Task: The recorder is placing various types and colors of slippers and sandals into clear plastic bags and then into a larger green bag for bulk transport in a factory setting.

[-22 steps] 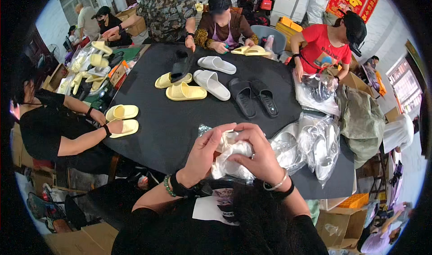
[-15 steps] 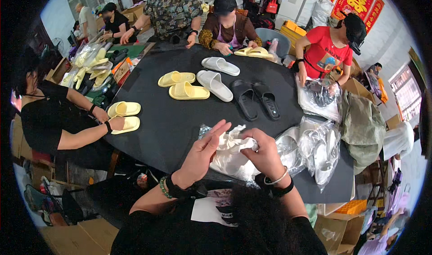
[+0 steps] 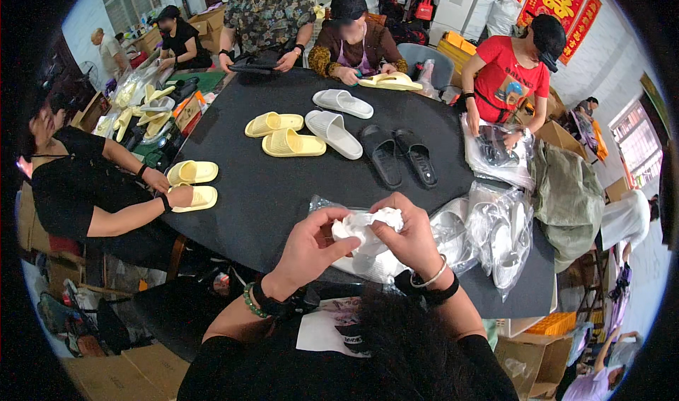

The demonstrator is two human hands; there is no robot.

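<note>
Crumpled white paper is bunched between my two hands at the table's near edge. The fingers of my left hand are curled around its left side. My right hand pinches the other side with thumb and fingers. Just below the paper lies a white ribbed slipper on clear plastic, partly hidden by my hands. Close to my right hand are white slippers in clear bags.
On the black table stand yellow slippers, pale grey slippers and black slippers. Co-workers around it handle a yellow slipper, another yellow pair and a bagged black pair. A greenish sack sits at right.
The paper is bunched more compactly, and my left hand's fingers have curled in from a straighter pose. Across the table, the co-worker in the patterned shirt now holds a dark item low at the edge.
</note>
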